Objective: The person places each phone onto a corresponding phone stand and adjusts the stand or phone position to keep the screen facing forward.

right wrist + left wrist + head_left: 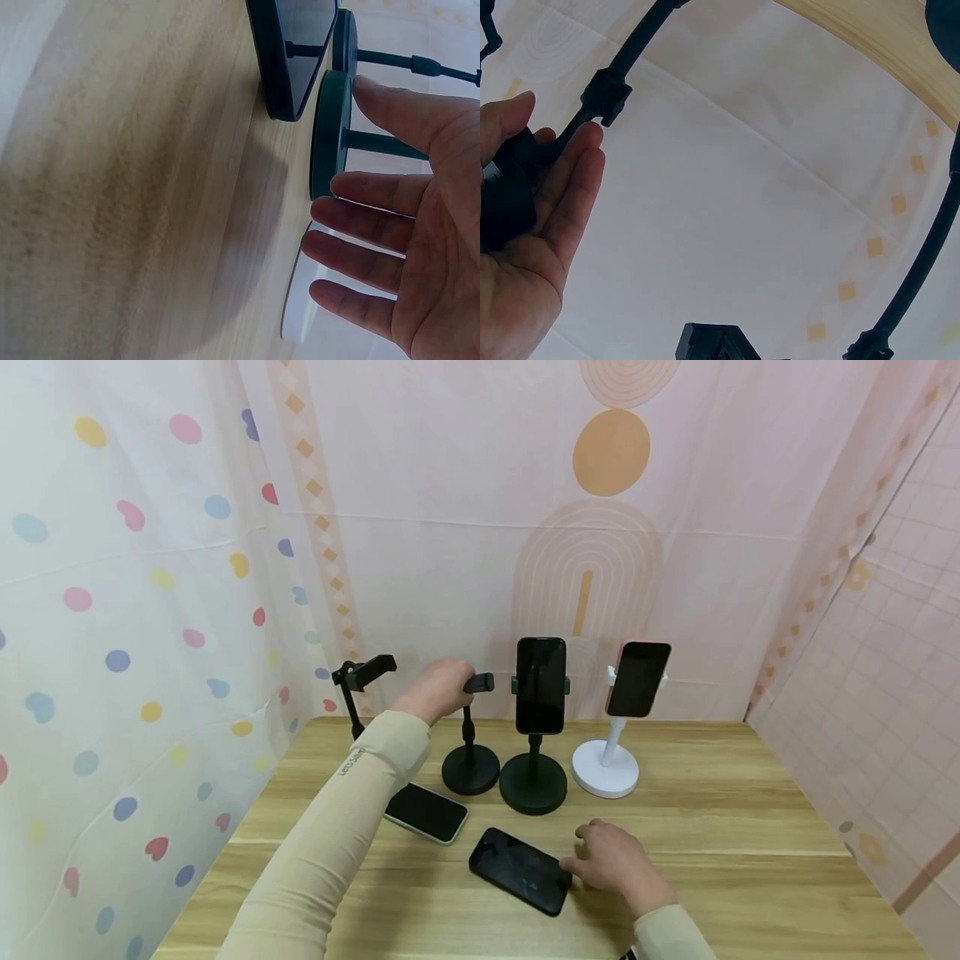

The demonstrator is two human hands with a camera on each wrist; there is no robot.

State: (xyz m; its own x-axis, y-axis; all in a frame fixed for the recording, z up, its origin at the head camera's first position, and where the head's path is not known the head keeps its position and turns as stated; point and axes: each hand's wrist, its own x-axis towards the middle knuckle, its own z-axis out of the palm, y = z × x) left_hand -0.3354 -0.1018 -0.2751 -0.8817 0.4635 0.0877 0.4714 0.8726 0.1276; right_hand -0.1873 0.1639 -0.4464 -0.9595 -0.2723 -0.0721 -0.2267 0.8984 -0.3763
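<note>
My left hand holds the clamp head of a black phone stand with a round base. In the left wrist view, the thumb and fingers of that hand lie on either side of the black clamp; no phone sits in it. A black phone lies face up near the front of the table. Beside its right end is my right hand, fingers spread. The right wrist view shows this hand with straight fingers, apart from the phone.
Left of my forearm stands another black stand. A pale-edged phone lies partly behind the sleeve. To the right, a dark green stand and a white stand each hold a phone. Patterned curtains surround the wooden table.
</note>
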